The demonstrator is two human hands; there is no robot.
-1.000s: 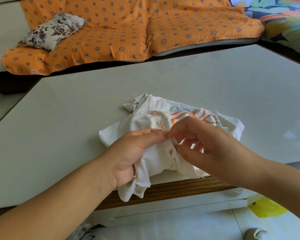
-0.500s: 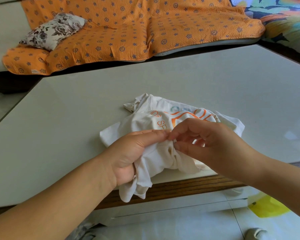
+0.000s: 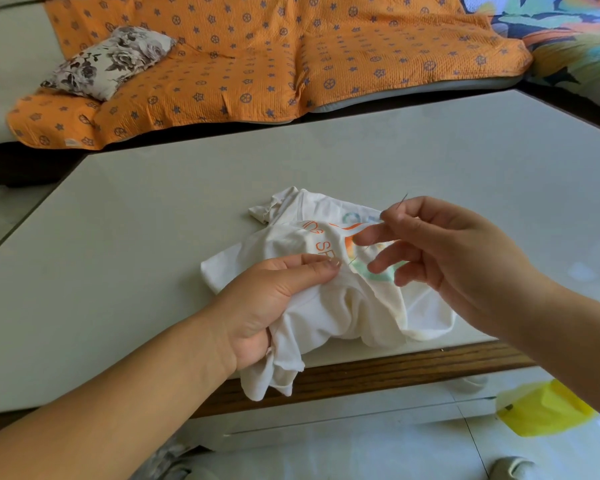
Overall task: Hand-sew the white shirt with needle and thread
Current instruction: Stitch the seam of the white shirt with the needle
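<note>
Near edge of the worktop (image 3: 136, 258): white shirt (image 3: 340, 306) lies bunched, one end hanging over the edge.
Left grip (image 3: 267, 299): grasping a fold of the shirt, thumb on top.
Right grip (image 3: 458, 258): pinching the needle (image 3: 403, 201) above the shirt's orange print, other fingers spread.
Thread (image 3: 353, 260): a faint line from the fold up toward the right grip.

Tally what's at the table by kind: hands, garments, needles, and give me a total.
Hands: 2 (left hand, right hand)
White printed fabric shirt: 1
Thin metal needle: 1
Total: 4
</note>
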